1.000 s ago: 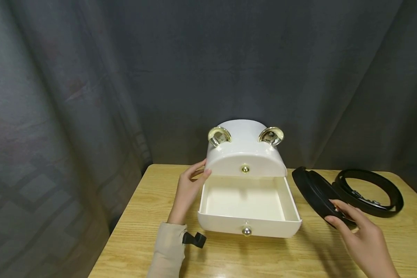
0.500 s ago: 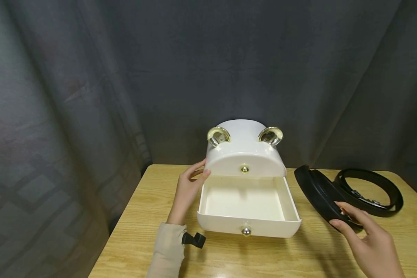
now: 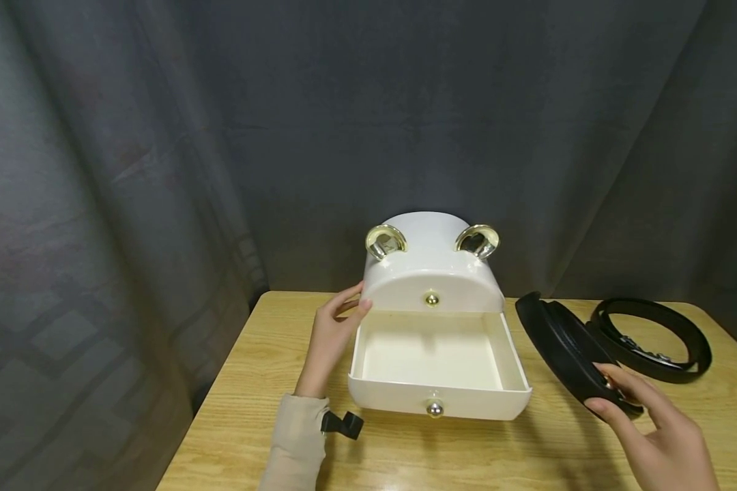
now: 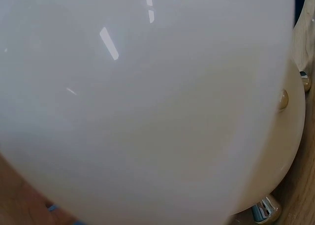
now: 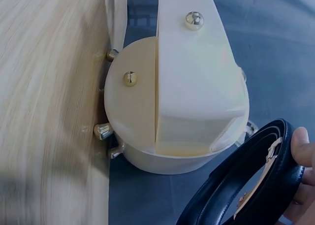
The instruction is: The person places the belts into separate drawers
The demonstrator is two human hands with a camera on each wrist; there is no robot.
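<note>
A white domed box [image 3: 432, 273] with two gold ears stands on the wooden table [image 3: 270, 382], its lower drawer [image 3: 432, 402] pulled out and bare inside. My left hand [image 3: 334, 327] rests against the box's left side with its fingertips on the front edge; up close the box [image 4: 147, 112] fills the left wrist view. My right hand [image 3: 657, 429] pinches the near rim of a coiled black belt [image 3: 561, 344], which stands tilted on edge just right of the drawer. In the right wrist view the belt [image 5: 256, 185] shows a gold buckle, with my fingers [image 5: 301, 146] on its rim.
A second coiled black belt [image 3: 688, 327] lies flat at the table's far right. A small black clip [image 3: 342, 424] hangs at my left sleeve cuff. A dark grey curtain [image 3: 160, 170] hangs behind the table and to its left.
My right hand has drawn slightly toward me and to the right along the tilted belt's near rim. The left hand, box and drawer have not moved.
</note>
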